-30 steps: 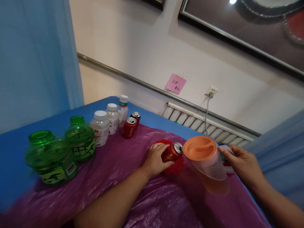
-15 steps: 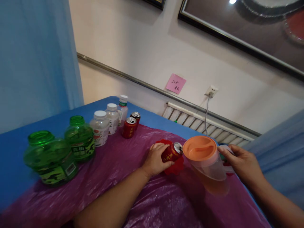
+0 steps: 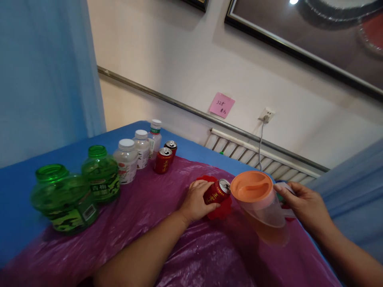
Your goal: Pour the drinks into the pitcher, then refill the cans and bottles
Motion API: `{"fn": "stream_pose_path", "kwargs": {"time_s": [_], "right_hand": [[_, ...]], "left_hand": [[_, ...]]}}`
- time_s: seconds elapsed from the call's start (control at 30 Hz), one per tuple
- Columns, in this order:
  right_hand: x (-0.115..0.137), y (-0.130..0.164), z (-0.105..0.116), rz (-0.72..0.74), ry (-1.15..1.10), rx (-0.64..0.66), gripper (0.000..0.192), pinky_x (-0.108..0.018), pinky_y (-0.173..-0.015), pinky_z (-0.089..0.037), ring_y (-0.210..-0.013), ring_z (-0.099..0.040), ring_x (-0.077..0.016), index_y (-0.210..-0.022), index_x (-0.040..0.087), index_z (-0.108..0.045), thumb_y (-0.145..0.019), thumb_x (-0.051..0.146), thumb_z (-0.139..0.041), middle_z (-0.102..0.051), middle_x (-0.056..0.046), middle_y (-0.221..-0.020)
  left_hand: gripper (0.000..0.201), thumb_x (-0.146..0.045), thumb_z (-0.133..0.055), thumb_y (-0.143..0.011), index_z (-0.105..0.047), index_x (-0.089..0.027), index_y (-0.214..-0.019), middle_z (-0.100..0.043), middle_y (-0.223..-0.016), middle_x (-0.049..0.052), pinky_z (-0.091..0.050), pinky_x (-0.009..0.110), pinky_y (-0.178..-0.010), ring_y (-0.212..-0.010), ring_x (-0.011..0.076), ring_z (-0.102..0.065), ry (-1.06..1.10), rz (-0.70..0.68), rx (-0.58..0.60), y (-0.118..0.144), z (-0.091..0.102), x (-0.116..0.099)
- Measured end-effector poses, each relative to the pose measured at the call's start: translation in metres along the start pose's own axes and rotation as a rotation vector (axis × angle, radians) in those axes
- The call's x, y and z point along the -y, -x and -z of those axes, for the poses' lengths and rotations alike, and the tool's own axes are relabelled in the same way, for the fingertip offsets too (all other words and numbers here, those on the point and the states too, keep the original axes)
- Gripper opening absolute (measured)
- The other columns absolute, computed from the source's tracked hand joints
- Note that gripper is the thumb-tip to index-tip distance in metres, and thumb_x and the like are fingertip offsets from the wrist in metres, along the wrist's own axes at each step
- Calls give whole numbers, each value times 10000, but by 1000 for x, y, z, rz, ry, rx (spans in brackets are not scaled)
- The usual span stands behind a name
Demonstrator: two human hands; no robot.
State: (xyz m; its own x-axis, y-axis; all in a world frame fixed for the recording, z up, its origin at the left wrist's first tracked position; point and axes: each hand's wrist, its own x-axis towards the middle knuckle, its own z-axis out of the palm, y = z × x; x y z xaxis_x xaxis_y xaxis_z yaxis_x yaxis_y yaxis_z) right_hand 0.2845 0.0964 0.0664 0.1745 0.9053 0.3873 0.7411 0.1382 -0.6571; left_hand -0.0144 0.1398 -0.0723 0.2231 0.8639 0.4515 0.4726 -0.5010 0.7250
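Note:
My left hand (image 3: 196, 201) is wrapped round a red drink can (image 3: 218, 193), which tilts to the right over a red scalloped mat (image 3: 223, 209). The can's opened top faces the spout side of a clear pitcher (image 3: 266, 213) with an orange lid (image 3: 252, 186). Closed on the pitcher's handle, my right hand (image 3: 305, 201) holds it tilted toward the can. Brownish liquid shows low in the pitcher. Whether any liquid passes between can and pitcher I cannot make out.
Two more red cans (image 3: 163, 160) stand at the back, beside several white-capped bottles (image 3: 127, 161). Two green jars (image 3: 64, 201) are at the left. Purple plastic sheeting (image 3: 143, 223) covers part of the blue table (image 3: 18, 191). A radiator (image 3: 236, 149) is behind the table.

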Motion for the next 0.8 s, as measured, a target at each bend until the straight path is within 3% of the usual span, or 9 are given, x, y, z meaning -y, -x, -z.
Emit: {"fn": "stream_pose_path", "kwargs": {"time_s": [0.33,0.8], "right_hand": [[-2,0,0,-150,-60,55,474,-265,-490,-409,-546,-538,-154,-664,192,-652,-719,655,-738,-578,9,-598],[3,0,-1,-143,-53,47,487,-261,-473,-402,-533,-543,-157,-665,188,-658,-705,667,-733,-594,-1,-598]], "left_hand": [[660,-389,-901,-633,-675,-258,-1239,-705,-1261,78,-414,492,-1088,-1210,334,-593,-3,6,2,0,-1,1],[684,-383,-907,-624,-665,-254,-1251,-702,-1255,79,-410,482,-1084,-1205,327,-592,-4,1,6,1,-1,1]]}}
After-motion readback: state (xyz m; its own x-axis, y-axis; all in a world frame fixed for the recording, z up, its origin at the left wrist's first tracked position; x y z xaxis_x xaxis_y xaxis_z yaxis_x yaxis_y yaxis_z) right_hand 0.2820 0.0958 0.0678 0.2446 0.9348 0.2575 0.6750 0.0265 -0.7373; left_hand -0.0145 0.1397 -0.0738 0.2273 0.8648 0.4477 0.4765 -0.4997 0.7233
